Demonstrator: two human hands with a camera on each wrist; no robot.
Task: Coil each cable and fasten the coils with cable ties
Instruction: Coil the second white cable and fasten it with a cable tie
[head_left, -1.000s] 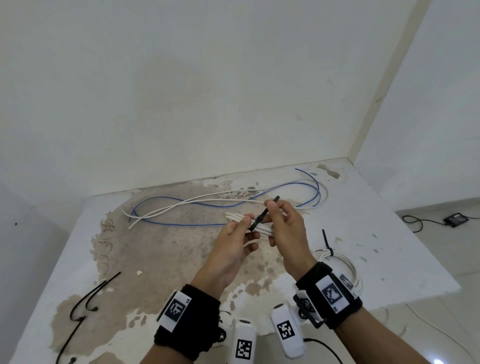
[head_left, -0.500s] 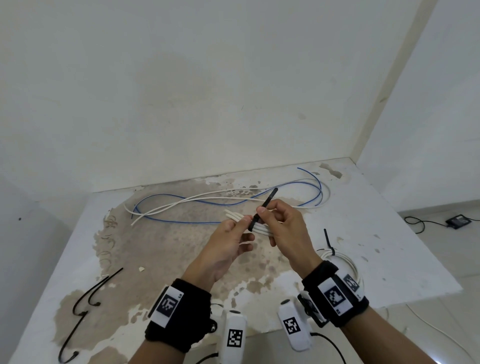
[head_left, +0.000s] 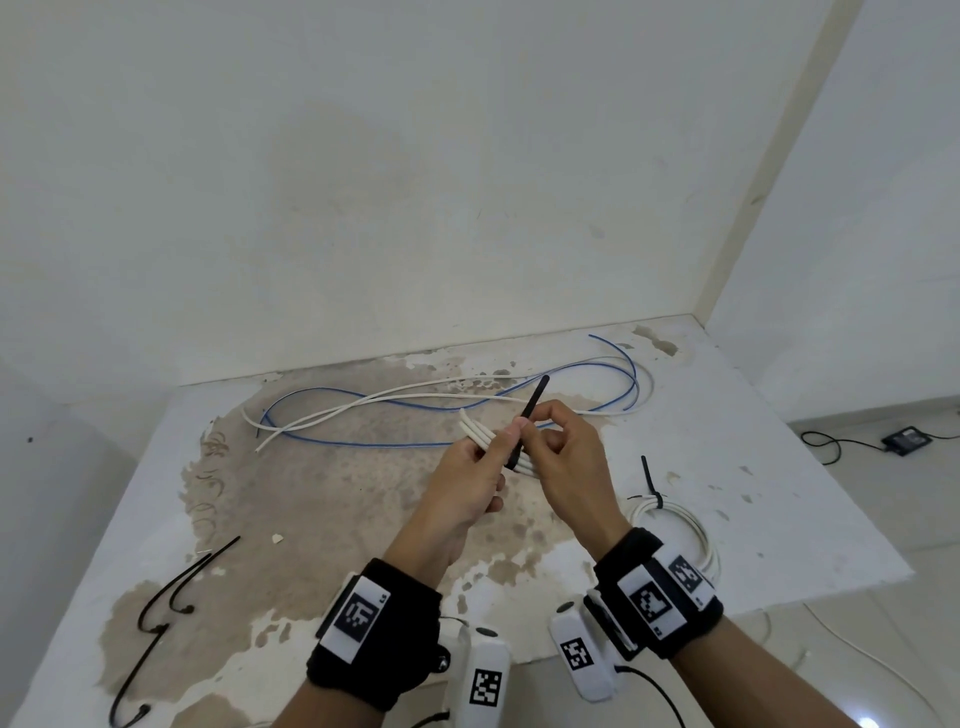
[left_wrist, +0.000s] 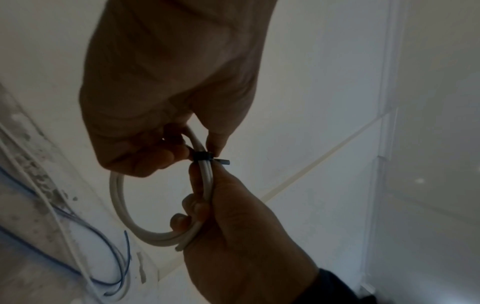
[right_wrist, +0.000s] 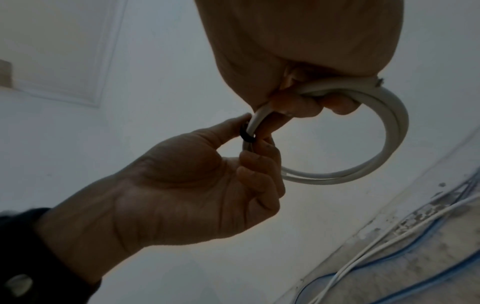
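Observation:
I hold a small white cable coil (head_left: 475, 431) (left_wrist: 116, 201) (right_wrist: 397, 127) in the air above the middle of the table. A black cable tie (head_left: 535, 400) (left_wrist: 202, 157) (right_wrist: 245, 136) is looped round its strands, and its tail points up and away. My left hand (head_left: 488, 462) (right_wrist: 207, 174) pinches the tie at the loop with thumb and fingers. My right hand (head_left: 563, 457) (left_wrist: 228, 226) has its fingers curled round the coil beside the tie.
A tied white coil (head_left: 680, 525) lies on the table (head_left: 779, 519) at the right. Loose blue cable (head_left: 363, 442) and white cable (head_left: 395, 400) sprawl at the back. Spare black ties (head_left: 171, 597) lie at the front left. An adapter (head_left: 906, 441) sits on the floor.
The tie's tail now stands steeper and shows more length above my fingers. Both hands have stayed close together over the same spot.

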